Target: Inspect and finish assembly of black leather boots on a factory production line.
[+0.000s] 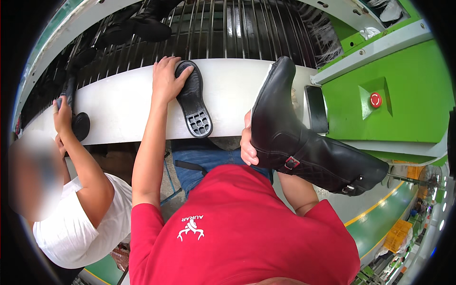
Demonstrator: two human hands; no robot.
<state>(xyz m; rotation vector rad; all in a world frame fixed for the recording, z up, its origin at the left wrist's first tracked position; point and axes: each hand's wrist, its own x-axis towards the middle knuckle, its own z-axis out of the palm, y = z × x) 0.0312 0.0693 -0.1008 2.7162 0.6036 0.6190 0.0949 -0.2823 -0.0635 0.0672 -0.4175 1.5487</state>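
Observation:
A black shoe sole [193,97] lies on the white worktop, its hollow inner side up and the grid of its heel part toward me. My left hand [167,78] is closed on its toe end, the thumb over the rim and the fingers along the left edge. On the right, my right hand [248,145] grips a tall black boot [289,128] from behind at the heel. The boot is raised, toe away from me and shaft pointing right, with buckled straps. A pale bottom edge shows along its left side. Most of my right palm is hidden behind it.
A white worktop [118,114] runs along metal rollers [213,33] bearing black boots at the far left. A green machine panel with a red push button [375,99] stands right, beside a black pad [316,109]. A co-worker in a white shirt [90,228] handles a boot at left.

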